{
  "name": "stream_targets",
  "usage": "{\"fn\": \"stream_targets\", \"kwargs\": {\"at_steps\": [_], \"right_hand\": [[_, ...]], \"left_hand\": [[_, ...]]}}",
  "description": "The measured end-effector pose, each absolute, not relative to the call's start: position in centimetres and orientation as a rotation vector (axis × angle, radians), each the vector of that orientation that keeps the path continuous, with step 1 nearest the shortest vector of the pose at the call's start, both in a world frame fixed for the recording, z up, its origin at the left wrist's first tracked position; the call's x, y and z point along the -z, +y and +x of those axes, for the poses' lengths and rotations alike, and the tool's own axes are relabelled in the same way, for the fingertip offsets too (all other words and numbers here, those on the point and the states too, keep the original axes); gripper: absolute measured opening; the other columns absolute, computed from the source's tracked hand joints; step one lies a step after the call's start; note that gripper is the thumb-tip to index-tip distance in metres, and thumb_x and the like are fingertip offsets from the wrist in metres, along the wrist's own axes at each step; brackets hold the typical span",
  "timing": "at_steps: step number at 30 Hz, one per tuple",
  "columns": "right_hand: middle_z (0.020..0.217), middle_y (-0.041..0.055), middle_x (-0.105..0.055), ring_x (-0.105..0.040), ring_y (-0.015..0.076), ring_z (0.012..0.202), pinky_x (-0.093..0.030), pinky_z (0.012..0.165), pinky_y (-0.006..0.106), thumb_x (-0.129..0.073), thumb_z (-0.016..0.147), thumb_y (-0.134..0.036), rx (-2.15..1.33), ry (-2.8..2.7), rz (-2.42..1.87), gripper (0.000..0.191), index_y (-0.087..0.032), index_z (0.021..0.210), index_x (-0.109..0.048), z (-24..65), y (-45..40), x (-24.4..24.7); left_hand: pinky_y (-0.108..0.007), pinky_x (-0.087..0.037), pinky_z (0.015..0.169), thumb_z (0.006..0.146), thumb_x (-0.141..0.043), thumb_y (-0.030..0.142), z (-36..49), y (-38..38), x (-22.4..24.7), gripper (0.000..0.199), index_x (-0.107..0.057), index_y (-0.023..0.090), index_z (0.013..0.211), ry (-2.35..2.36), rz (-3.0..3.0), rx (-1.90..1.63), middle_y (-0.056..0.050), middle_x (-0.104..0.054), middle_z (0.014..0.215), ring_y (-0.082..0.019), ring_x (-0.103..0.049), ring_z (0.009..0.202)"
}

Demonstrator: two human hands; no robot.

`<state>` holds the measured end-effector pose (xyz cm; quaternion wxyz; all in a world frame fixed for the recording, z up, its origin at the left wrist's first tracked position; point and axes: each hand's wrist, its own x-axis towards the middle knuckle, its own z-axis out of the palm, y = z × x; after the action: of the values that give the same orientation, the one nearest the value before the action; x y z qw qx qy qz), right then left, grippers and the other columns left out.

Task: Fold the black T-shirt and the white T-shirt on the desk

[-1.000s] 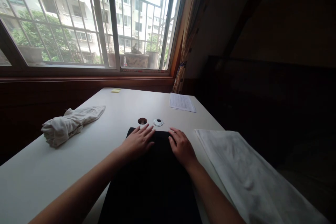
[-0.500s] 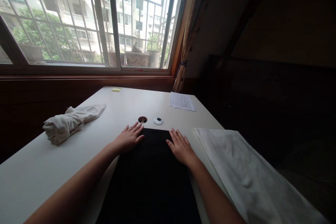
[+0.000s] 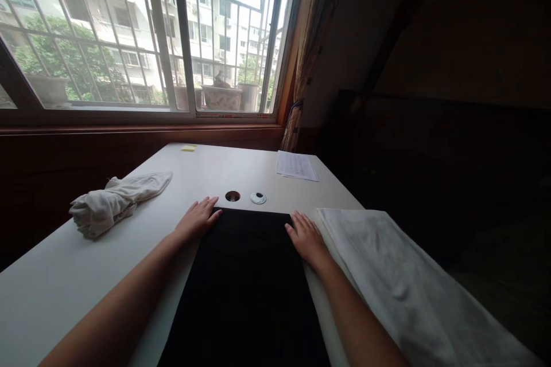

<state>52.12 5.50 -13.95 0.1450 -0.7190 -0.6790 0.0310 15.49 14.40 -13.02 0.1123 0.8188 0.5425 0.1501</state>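
A long black cloth (image 3: 249, 287) lies flat on the white table (image 3: 51, 281), its far edge near two round fittings. My left hand (image 3: 198, 218) rests at the cloth's far left corner, fingers stretched out, palm down. At the far right corner lies my right hand (image 3: 306, 238), also flat with fingers apart, touching the cloth's edge. Neither hand grips anything. Right of my right arm a pale grey-white cloth (image 3: 387, 264) is spread along the table's right side.
A crumpled beige cloth (image 3: 107, 203) lies at the left. Printed papers (image 3: 297, 166) and a yellow note (image 3: 188, 148) are at the table's far side. A round hole (image 3: 233, 196) and a white ring (image 3: 258, 198) sit beyond the black cloth, below a barred window.
My hands have moved apart, the left one leftward and the right one slightly rightward, towards the far corners of the black cloth. More of its far edge now shows.
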Motion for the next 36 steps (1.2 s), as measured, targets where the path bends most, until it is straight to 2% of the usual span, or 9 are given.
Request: {"fn": "stream_targets", "kwargs": {"at_steps": [4,8,10,18,26,30,33,36], "right_hand": [[0.161,0.0081,-0.040,-0.030,0.0281,0.151,-0.021,0.124,0.045,-0.037,0.104,-0.045,-0.070,-1.957,-2.071,0.058,-0.013,0.151,-0.048,52.1,5.5,13.9],[0.160,0.0081,-0.040,-0.031,0.0272,0.150,-0.022,0.124,0.043,-0.037,0.104,-0.045,-0.061,-1.953,-2.070,0.057,-0.014,0.150,-0.049,52.1,5.5,13.9],[0.160,0.0079,-0.041,-0.031,0.0274,0.150,-0.022,0.124,0.043,-0.037,0.104,-0.046,-0.059,-1.953,-2.067,0.057,-0.014,0.150,-0.049,52.1,5.5,13.9],[0.159,0.0085,-0.043,-0.033,0.0289,0.149,-0.023,0.124,0.046,-0.037,0.103,-0.046,-0.070,-1.949,-2.027,0.057,-0.013,0.149,-0.051,52.1,5.6,14.1],[0.156,0.0121,-0.046,-0.034,0.0317,0.148,-0.022,0.124,0.048,-0.040,0.100,-0.045,-0.131,-1.892,-1.937,0.058,-0.010,0.145,-0.054,52.3,5.7,14.4],[0.152,0.0140,-0.051,-0.036,0.0322,0.146,-0.022,0.124,0.048,-0.045,0.097,-0.046,-0.203,-1.833,-1.867,0.056,-0.012,0.140,-0.059,52.3,5.8,14.5],[0.147,0.0142,-0.055,-0.041,0.0313,0.143,-0.026,0.123,0.048,-0.052,0.092,-0.045,-0.272,-1.765,-1.801,0.053,-0.016,0.136,-0.060,52.2,5.8,14.2],[0.138,0.0126,-0.061,-0.049,0.0310,0.136,-0.035,0.117,0.049,-0.060,0.087,-0.045,-0.374,-1.673,-1.741,0.051,-0.021,0.132,-0.059,52.1,5.7,13.8]], "left_hand": [[-0.052,-0.019,0.123,0.101,-0.036,0.059,15.3,14.4,12.7,0.069,-0.036,0.018,0.156,1.511,2.413,-0.498,-0.014,-0.043,0.158,-0.032,-0.038,0.147],[-0.047,-0.037,0.115,0.097,-0.048,0.063,14.9,14.4,12.1,0.072,-0.039,0.021,0.155,1.325,2.401,-0.608,-0.011,-0.059,0.144,-0.032,-0.052,0.134],[-0.048,-0.041,0.110,0.094,-0.054,0.062,14.7,14.4,11.9,0.072,-0.042,0.022,0.153,1.226,2.364,-0.682,-0.011,-0.062,0.138,-0.033,-0.055,0.128],[-0.051,-0.042,0.107,0.089,-0.067,0.056,14.6,14.4,12.0,0.064,-0.053,0.028,0.145,1.144,2.299,-0.811,-0.009,-0.066,0.122,-0.034,-0.056,0.118],[-0.049,-0.044,0.108,0.081,-0.079,0.049,14.7,13.1,10.2,0.080,-0.043,0.034,0.151,0.937,2.145,-0.824,-0.009,-0.053,0.133,-0.033,-0.054,0.124],[-0.051,-0.041,0.112,0.077,-0.085,0.043,15.0,12.4,9.5,0.081,-0.047,0.037,0.149,0.882,1.961,-0.866,-0.008,-0.052,0.136,-0.035,-0.052,0.129],[-0.050,-0.049,0.104,0.078,-0.084,0.037,15.5,11.7,9.1,0.083,-0.044,0.040,0.150,0.809,1.620,-0.859,-0.007,-0.055,0.136,-0.034,-0.059,0.122],[-0.048,-0.053,0.099,0.076,-0.085,0.029,15.9,11.3,8.8,0.081,-0.047,0.036,0.148,0.739,1.395,-0.847,-0.009,-0.060,0.132,-0.034,-0.063,0.119]]}}
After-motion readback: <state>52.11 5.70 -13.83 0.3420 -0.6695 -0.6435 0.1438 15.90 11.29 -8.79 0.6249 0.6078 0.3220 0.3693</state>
